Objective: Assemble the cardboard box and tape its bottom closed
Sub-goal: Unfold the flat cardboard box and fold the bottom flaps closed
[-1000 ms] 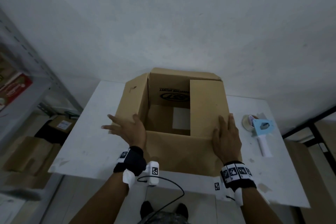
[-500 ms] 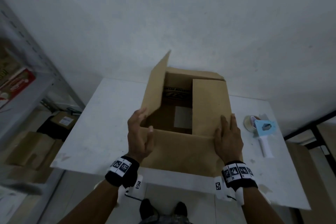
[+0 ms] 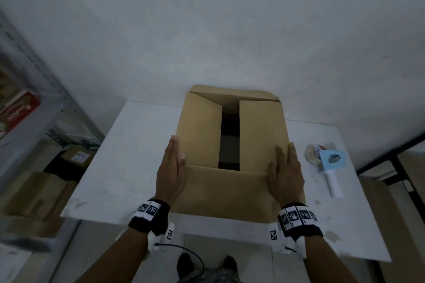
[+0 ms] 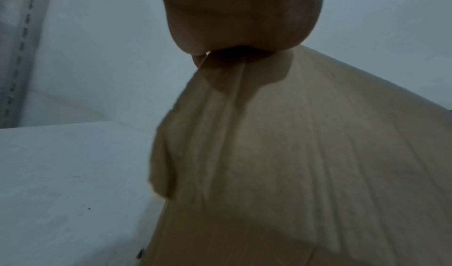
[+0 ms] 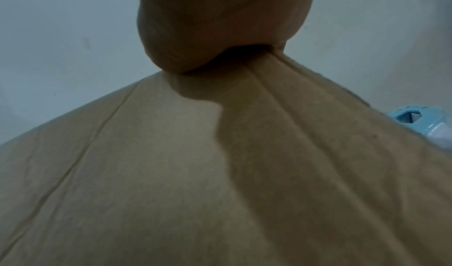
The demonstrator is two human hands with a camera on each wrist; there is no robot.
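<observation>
A brown cardboard box (image 3: 230,190) stands on the white table (image 3: 128,149) with its flaps up. The left flap (image 3: 200,131) and right flap (image 3: 262,135) are folded inward, a dark gap between them. The near flap (image 3: 225,181) hangs toward me, and the far flap (image 3: 230,91) still stands up. My left hand (image 3: 172,167) lies flat with straight fingers on the box's near left corner. My right hand (image 3: 286,172) lies flat on the near right corner. Both wrist views show a palm pressed on cardboard (image 4: 293,154) (image 5: 171,173). A light blue tape dispenser (image 3: 331,165) with a white handle lies right of the box.
A metal shelf rack (image 3: 27,89) with a red packet stands at the left, with cardboard boxes (image 3: 34,190) on the floor below it. A white wall rises behind the table. The table's near edge runs just below my wrists.
My left hand has swung the left flap from standing upright down over the opening and now lies flat on it. My right hand has stayed on the right flap.
</observation>
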